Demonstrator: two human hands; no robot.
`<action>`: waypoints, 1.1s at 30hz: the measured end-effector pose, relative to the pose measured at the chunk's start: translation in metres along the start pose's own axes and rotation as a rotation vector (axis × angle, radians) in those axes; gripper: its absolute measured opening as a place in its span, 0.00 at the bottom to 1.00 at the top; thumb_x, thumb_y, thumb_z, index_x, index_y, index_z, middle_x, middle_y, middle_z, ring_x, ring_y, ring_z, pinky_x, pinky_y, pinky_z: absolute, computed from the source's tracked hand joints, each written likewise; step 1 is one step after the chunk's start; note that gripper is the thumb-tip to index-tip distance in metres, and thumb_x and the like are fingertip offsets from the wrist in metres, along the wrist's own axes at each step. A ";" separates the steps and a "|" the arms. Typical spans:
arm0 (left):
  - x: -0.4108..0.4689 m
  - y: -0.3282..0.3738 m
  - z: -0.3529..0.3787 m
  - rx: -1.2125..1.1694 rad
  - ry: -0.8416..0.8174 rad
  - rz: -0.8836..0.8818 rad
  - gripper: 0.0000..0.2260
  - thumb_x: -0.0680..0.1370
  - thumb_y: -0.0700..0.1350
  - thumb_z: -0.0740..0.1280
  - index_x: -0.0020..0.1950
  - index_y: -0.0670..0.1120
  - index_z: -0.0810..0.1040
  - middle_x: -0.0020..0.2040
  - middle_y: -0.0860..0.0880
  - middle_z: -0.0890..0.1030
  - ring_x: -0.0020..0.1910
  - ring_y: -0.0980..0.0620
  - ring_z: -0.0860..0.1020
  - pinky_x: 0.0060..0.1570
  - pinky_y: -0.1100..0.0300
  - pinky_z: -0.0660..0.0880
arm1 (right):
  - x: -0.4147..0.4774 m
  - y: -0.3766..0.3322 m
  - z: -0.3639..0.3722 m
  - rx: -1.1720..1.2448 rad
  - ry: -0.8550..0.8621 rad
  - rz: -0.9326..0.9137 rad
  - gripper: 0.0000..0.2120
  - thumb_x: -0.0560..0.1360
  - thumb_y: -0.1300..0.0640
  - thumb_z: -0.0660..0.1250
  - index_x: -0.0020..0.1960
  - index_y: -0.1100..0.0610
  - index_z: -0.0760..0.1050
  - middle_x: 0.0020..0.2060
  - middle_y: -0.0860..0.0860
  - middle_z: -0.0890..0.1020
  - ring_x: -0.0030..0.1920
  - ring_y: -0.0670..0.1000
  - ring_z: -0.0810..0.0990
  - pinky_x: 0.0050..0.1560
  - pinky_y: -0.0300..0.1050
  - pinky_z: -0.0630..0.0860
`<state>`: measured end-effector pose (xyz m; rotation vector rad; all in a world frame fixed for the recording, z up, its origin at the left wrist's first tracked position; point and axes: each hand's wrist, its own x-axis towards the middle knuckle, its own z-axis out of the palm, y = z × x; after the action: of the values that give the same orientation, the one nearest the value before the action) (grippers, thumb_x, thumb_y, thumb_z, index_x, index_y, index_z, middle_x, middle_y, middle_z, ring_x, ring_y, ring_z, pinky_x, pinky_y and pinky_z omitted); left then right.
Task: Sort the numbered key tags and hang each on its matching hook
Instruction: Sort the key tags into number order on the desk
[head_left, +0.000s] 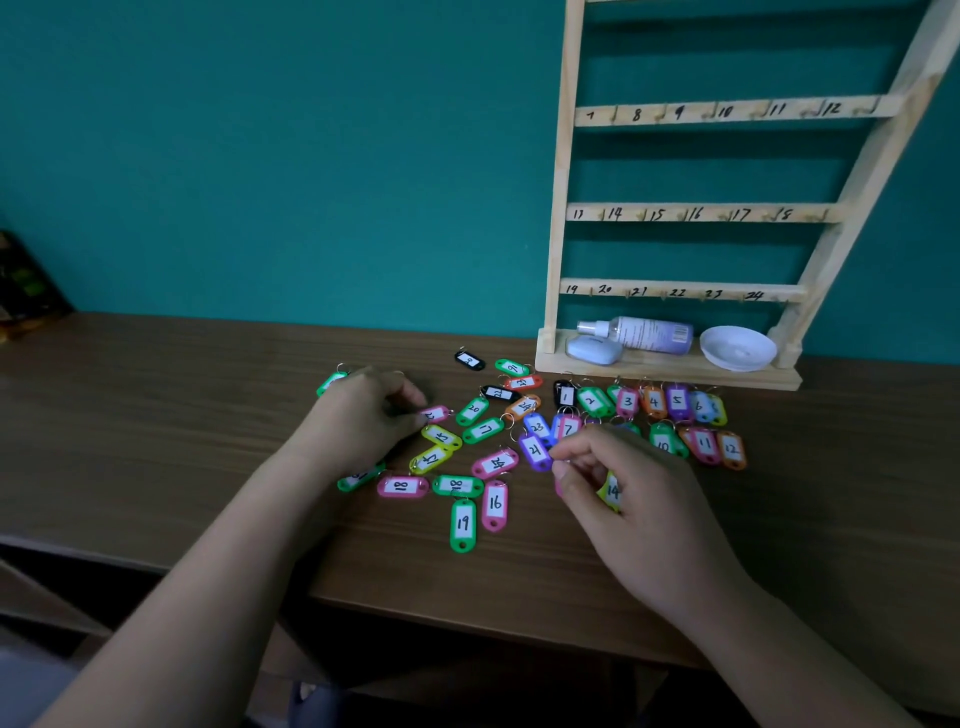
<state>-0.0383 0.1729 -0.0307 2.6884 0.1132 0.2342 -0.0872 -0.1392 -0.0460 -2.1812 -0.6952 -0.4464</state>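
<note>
The left hand (363, 421) rests on the brown wooden table (156, 415) with its fingers curled. The fingertips are right at the end of a small pink plastic tag (435, 414). I cannot tell if they pinch it or only touch it.

The right hand (639, 499) is curled too. It holds a yellow plastic tag marked 14 (612, 491) tucked under its fingers. Its fingertips are just beside a purple plastic tag marked 21 (535, 451).

Many more bright plastic key tags lie mixed up on the table between the hands, like a green tag marked 19 (462, 525). Some tags lie in neat rows by number in front of the tall wooden rack (696, 214), such as a purple tag marked 5 (677, 401). The rack leans on the blue-green wall and has numbers written by its little hooks. On its bottom shelf lie a clear spray bottle (644, 334) and a round white bowl (737, 348).
</note>
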 end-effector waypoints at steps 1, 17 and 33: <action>0.001 0.000 0.001 -0.002 0.005 -0.004 0.06 0.77 0.56 0.76 0.53 0.59 0.84 0.54 0.57 0.79 0.52 0.57 0.77 0.50 0.62 0.70 | 0.000 0.000 0.000 -0.001 0.002 -0.005 0.05 0.80 0.58 0.74 0.52 0.48 0.82 0.42 0.37 0.80 0.49 0.43 0.82 0.47 0.33 0.74; 0.001 0.007 0.000 -0.034 0.002 -0.010 0.06 0.76 0.51 0.78 0.44 0.58 0.82 0.53 0.57 0.78 0.50 0.59 0.77 0.47 0.61 0.72 | 0.000 0.001 0.000 -0.011 -0.014 -0.006 0.04 0.80 0.56 0.73 0.51 0.48 0.82 0.42 0.38 0.80 0.48 0.44 0.81 0.46 0.41 0.76; -0.022 0.036 -0.009 -0.278 0.106 0.134 0.07 0.80 0.44 0.74 0.46 0.53 0.79 0.43 0.61 0.84 0.45 0.62 0.81 0.40 0.73 0.70 | 0.001 -0.004 -0.002 -0.019 -0.032 0.030 0.04 0.80 0.56 0.73 0.54 0.48 0.82 0.44 0.38 0.81 0.50 0.42 0.82 0.49 0.36 0.77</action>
<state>-0.0602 0.1416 -0.0099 2.4092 -0.0639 0.4024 -0.0890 -0.1382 -0.0425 -2.2174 -0.6772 -0.4052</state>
